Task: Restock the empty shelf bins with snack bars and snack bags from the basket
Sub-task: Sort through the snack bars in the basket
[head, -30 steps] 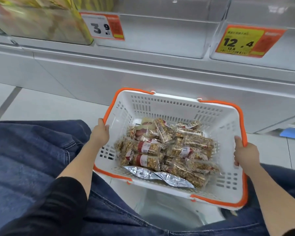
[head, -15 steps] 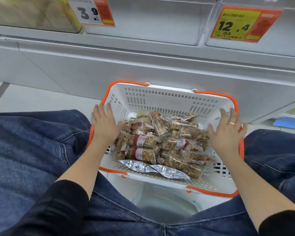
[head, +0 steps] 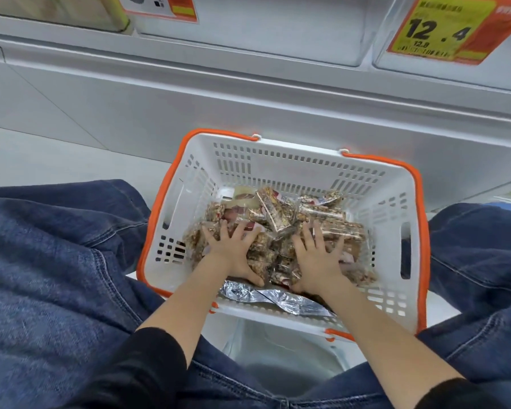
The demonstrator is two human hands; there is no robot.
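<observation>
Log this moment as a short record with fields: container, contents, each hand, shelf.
container: white slotted plastic basket with orange rim, resting between the person's knees
contents: heap of clear-wrapped nut snack bars; crinkled silver foil snack bag at the near edge
left hand: fingers spread, pressing flat on the bars
right hand: fingers spread, pressing flat on the bars
shelf: clear plastic shelf bin above, nothing visible inside; yellow and orange price tag reads 12.4

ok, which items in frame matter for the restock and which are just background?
In play:
- snack bars piled in the basket
- silver snack bags at the basket's near edge
- white basket with orange handles
- shelf bins above
- left hand and right hand, spread on the bars

Background:
- 12.4 price tag
- price tag upper left
- jeans
</observation>
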